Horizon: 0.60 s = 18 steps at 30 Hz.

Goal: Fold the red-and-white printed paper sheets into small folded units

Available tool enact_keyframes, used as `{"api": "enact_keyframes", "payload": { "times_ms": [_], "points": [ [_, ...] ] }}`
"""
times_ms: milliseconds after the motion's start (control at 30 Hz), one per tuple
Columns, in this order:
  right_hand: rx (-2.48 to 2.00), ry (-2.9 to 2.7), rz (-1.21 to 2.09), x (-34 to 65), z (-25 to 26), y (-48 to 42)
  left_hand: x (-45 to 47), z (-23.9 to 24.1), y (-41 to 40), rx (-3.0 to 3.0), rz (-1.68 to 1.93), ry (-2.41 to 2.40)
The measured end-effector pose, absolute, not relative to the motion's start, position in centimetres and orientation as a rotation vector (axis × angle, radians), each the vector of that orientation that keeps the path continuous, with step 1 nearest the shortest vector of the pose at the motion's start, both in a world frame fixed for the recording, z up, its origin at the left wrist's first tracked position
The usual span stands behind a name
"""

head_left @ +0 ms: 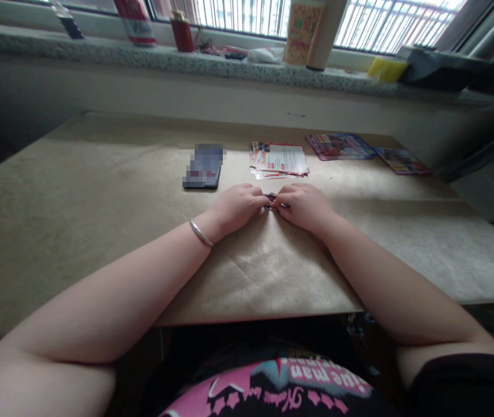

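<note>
Close together at the middle of the table, both hands pinch a small, shiny, dark foil packet point(271, 201), most of it covered by the fingers. My left hand point(241, 207), with a silver bangle at its wrist, is closed on the packet's left side. The right side is gripped by my right hand point(304, 207), fingers also closed. Just beyond them lies a loose stack of printed cards point(288, 158) with white faces and red edges.
A dark phone-like object point(203, 168), partly pixelated, lies left of the cards. Colourful packs point(342, 146) and another small pile point(403, 161) lie at the right. Behind the table point(77, 208), the stone windowsill point(220, 65) holds a patterned cup point(302, 32), bottles and a yellow item point(388, 69).
</note>
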State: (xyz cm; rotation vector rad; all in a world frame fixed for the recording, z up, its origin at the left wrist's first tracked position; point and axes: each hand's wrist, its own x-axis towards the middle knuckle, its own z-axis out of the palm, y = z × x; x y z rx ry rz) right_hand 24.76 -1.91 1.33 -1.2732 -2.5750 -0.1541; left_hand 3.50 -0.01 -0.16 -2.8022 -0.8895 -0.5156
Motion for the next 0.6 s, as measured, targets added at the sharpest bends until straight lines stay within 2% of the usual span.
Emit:
{"api": "enact_keyframes", "payload": {
  "times_ms": [267, 600],
  "points": [
    [-1.346, -2.611, -0.158, 24.4, 1.9, -2.3, 4.0, 0.8, -1.2, -2.729, -0.325, -0.922],
    [-1.346, -2.574, -0.135, 24.5, 1.6, -2.1, 4.2, 1.3, -1.9, -2.723, -0.305, -0.983]
  ]
}}
